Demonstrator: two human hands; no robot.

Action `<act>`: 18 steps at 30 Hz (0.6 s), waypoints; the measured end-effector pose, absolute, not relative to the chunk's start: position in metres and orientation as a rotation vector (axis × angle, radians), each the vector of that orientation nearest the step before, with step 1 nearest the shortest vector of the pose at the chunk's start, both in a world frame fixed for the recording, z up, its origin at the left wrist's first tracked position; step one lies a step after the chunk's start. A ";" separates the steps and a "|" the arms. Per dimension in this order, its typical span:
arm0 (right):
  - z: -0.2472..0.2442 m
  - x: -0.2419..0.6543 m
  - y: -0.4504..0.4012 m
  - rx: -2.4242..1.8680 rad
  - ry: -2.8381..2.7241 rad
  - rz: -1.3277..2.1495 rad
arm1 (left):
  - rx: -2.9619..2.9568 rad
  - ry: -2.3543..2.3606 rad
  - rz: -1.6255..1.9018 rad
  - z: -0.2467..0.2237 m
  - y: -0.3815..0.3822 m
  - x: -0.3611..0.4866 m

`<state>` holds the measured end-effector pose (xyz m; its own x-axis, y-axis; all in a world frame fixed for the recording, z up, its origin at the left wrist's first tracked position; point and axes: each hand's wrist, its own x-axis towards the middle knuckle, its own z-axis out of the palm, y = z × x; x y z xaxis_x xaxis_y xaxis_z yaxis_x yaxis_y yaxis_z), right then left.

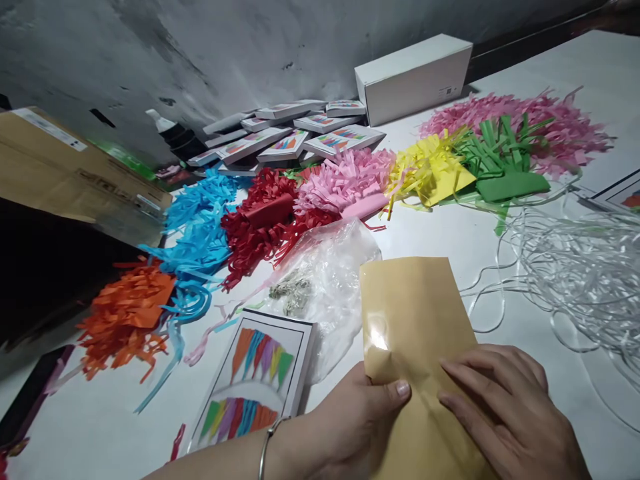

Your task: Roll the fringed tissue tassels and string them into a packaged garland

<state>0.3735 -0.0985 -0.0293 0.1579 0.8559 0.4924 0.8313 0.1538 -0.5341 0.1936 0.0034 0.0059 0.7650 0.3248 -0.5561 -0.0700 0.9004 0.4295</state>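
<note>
A brown paper envelope (415, 313), with a shiny clear patch on its left side, is in front of me. My left hand (365, 413) grips its left edge, the thumb on top and the other fingers hidden beneath. From the right, my right hand (505, 407) rests on the paper, fingertips touching the surface and slightly apart. Left of the envelope lies a flat box (257, 373) with coloured tassels printed on its lid. Just behind is a crumpled clear plastic bag (335, 267), with a small greyish-green bundle (293, 293) in or under it.
Fringed paper piles curve across the white table: orange (127, 313), blue (200, 220), red (260, 220), pink (347, 180), yellow (430, 170) and green (505, 160). Tangled white cord (590, 267) lies right. Printed boxes (300, 130), a white box (415, 80) and a cardboard carton (75, 173) stand behind.
</note>
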 end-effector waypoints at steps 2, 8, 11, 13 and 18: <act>-0.030 0.374 -0.099 -1.662 -1.642 0.048 | 0.412 0.679 0.216 0.007 0.005 0.193; -0.022 0.368 -0.096 -1.635 -1.616 0.068 | 0.405 0.692 0.168 0.012 0.008 0.192; -0.018 0.364 -0.094 -1.612 -1.589 0.124 | 0.421 0.640 0.157 0.014 0.008 0.194; -0.018 0.362 -0.094 -1.590 -1.579 0.176 | 0.440 0.649 0.166 0.014 0.008 0.194; -0.021 0.365 -0.096 -1.542 -1.573 0.456 | 0.505 0.721 0.187 0.010 0.008 0.193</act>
<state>0.3647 -0.0962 -0.0212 0.1373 0.9380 0.3184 0.6227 0.1683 -0.7642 0.1932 0.0078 0.0103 0.7412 0.3326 -0.5831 0.0074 0.8646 0.5025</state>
